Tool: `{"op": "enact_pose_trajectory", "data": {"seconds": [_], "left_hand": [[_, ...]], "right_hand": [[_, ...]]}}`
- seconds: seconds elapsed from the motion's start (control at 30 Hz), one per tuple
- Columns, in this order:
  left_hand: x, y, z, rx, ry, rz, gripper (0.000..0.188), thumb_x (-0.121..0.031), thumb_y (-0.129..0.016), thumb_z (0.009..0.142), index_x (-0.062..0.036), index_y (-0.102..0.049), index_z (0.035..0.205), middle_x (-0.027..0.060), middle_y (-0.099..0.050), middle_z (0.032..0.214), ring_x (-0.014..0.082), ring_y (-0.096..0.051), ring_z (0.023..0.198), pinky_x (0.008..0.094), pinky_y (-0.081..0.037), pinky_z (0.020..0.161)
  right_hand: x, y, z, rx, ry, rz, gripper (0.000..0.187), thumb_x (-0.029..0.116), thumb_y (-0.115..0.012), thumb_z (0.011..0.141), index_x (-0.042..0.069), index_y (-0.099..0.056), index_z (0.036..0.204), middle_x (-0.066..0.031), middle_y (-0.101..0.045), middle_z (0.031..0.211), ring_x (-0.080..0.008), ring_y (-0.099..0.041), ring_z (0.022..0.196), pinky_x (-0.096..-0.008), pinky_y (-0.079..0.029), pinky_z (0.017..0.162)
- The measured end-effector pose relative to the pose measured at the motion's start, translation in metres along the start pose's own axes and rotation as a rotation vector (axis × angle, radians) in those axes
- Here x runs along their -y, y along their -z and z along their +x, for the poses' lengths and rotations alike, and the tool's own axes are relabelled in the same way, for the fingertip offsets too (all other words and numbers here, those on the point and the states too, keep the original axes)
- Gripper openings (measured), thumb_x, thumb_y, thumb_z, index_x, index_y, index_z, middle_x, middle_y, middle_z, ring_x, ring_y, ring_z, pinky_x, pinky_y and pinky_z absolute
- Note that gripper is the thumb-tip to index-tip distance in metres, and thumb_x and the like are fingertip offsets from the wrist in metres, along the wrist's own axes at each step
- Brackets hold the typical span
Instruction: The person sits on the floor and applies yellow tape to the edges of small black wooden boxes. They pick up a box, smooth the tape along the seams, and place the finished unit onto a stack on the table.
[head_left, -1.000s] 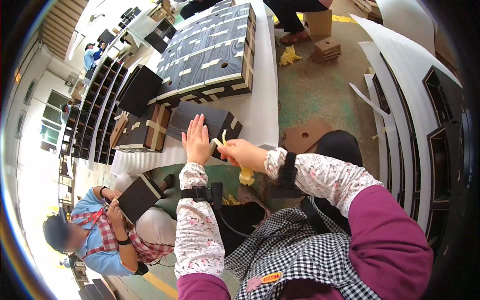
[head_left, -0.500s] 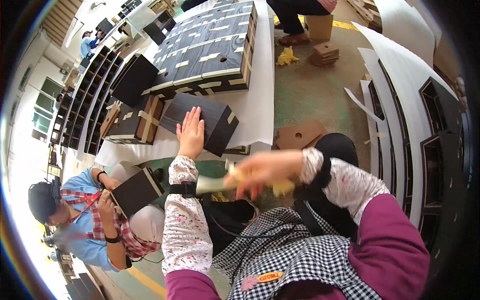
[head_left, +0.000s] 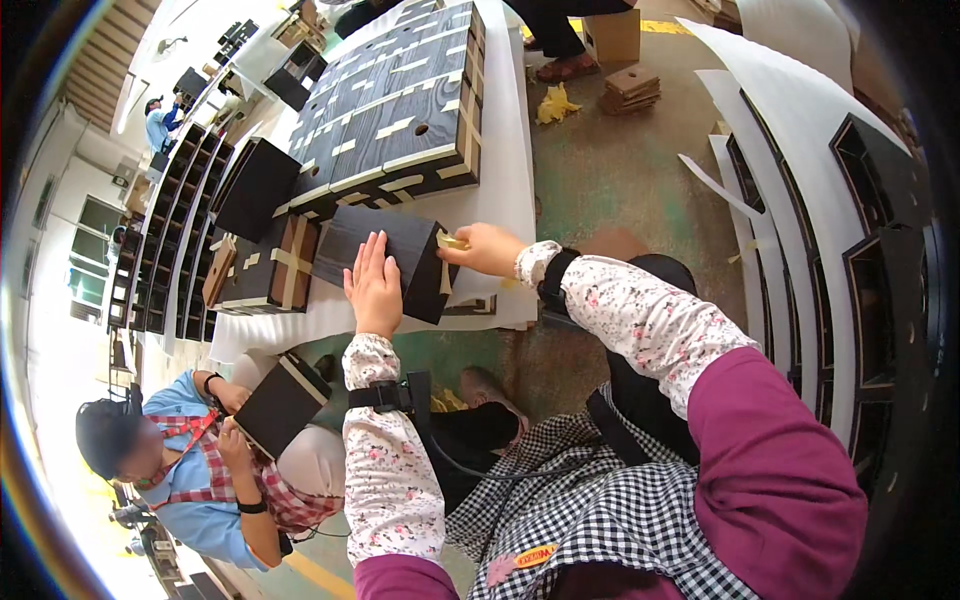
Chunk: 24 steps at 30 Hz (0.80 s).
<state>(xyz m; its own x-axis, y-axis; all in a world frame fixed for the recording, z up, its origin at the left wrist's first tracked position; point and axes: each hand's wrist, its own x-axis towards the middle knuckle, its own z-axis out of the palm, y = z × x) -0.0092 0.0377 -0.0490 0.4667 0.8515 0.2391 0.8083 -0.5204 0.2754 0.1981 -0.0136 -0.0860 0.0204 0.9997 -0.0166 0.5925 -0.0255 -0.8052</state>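
Left hand (head_left: 374,285) lies flat, fingers spread, palm pressing down on top of a dark wood-grain box (head_left: 385,258); grip released, nothing clasped. The box sits on the white-covered surface (head_left: 505,190), right at its near edge.

Right hand (head_left: 487,248) at the box's right end, grip pinched on a short strip of pale tape (head_left: 452,241) that meets the upper corner there. Whether the strip is already stuck down I cannot tell.

Beyond the grip, farther along the surface: a large block of finished boxes (head_left: 400,100), dark, packed side by side, each crossed with pale tape strips. Left of the held box, another taped box (head_left: 270,272) with its crossed strips showing.

Judged progress: most of the batch looks taped; the box in hand is mid-way, one corner being done, its top face bare of strips.

Below-left of the grip, a co-worker in a blue shirt (head_left: 190,480) holds a similar dark box (head_left: 282,404).
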Motion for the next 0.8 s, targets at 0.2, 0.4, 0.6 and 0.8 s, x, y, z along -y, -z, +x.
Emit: {"op": "enact_pose_trajectory", "data": {"seconds": [0.2,0.4,0.6,0.8], "left_hand": [[0.004,-0.003,0.001,-0.013,-0.005,0.004,0.044,-0.031,-0.033,0.095,-0.0173,-0.039,0.137,0.0012,-0.035,0.144,0.0187,-0.027,0.135,0.0459,-0.008,0.110],[0.006,0.000,0.003,0.035,0.009,0.004,0.045,-0.031,-0.033,0.096,-0.0171,-0.038,0.138,0.0015,-0.034,0.145,0.0189,-0.025,0.136,0.0461,-0.008,0.110],[0.008,-0.002,0.004,0.033,-0.017,0.041,0.045,-0.032,-0.031,0.096,-0.0184,-0.036,0.139,0.0016,-0.033,0.145,0.0199,-0.024,0.136,0.0440,-0.010,0.109],[0.009,-0.001,0.000,0.035,-0.012,0.038,0.045,-0.032,-0.031,0.097,-0.0185,-0.035,0.140,0.0022,-0.032,0.146,0.0198,-0.024,0.137,0.0438,-0.009,0.110]], "right_hand": [[-0.003,-0.012,0.005,-0.092,-0.016,0.012,0.041,0.042,-0.057,0.080,0.005,-0.065,0.092,-0.0169,-0.066,0.085,-0.0326,-0.063,0.082,-0.0414,-0.049,0.074],[-0.003,-0.010,0.011,-0.090,-0.025,0.046,0.037,0.039,-0.058,0.080,0.004,-0.065,0.092,-0.0175,-0.066,0.083,-0.0337,-0.063,0.081,-0.0419,-0.048,0.075],[-0.018,-0.017,0.013,-0.249,0.169,0.089,0.040,0.037,-0.060,0.079,-0.001,-0.063,0.092,-0.0210,-0.063,0.088,-0.0343,-0.060,0.088,-0.0415,-0.046,0.079],[-0.010,-0.008,0.016,-0.014,0.097,0.168,0.041,0.035,-0.062,0.078,-0.002,-0.062,0.095,-0.0224,-0.060,0.100,-0.0358,-0.056,0.095,-0.0405,-0.045,0.082]]}}
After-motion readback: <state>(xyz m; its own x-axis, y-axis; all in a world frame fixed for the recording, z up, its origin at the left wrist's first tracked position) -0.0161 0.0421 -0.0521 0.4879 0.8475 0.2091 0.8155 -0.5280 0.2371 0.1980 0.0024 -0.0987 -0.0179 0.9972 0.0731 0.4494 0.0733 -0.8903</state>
